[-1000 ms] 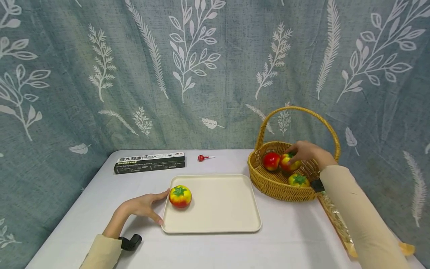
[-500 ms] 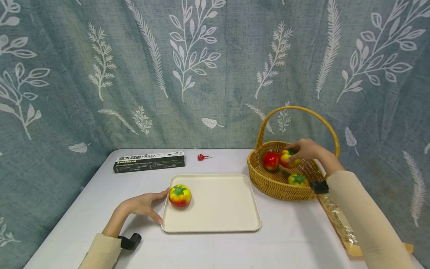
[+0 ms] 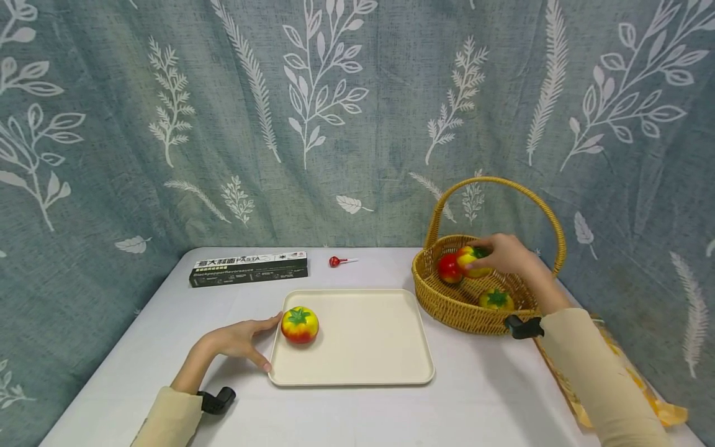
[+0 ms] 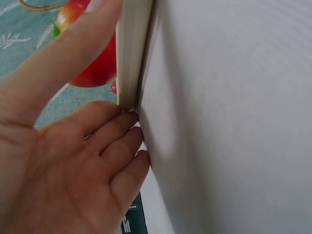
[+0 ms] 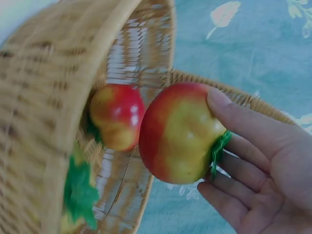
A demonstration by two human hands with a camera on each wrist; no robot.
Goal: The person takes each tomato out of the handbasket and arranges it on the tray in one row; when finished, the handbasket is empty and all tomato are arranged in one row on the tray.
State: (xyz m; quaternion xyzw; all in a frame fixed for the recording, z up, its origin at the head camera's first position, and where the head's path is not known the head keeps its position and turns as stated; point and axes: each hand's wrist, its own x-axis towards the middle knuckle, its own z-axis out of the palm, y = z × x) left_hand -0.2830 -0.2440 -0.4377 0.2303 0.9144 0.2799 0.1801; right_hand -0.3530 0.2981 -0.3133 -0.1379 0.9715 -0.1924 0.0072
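My right hand (image 3: 512, 256) holds a red-and-yellow toy tomato (image 5: 180, 131) with a green leafy top, thumb on one side and fingers on the other, over the wicker basket (image 3: 469, 320). In the basket lie a redder toy tomato (image 3: 450, 268) and a yellow one (image 3: 496, 299). At the left, my left hand (image 3: 239, 341) touches the left edge of the cream tray (image 3: 368, 338), thumb near the front corner and fingers farther back. Another toy tomato (image 3: 300, 325) sits at the tray's left side.
A dark pasta box (image 3: 248, 270) lies at the back left, with a red lollipop (image 3: 334, 262) to its right. The basket's tall handle (image 3: 491, 179) arches over its opening. Under my right forearm, a long orange-edged packet (image 3: 673, 415) lies along the table's right side.
My right hand has lifted the toy tomato slightly and shifted it left in the basket, towards the redder one. The left hand and tray have stayed in place.
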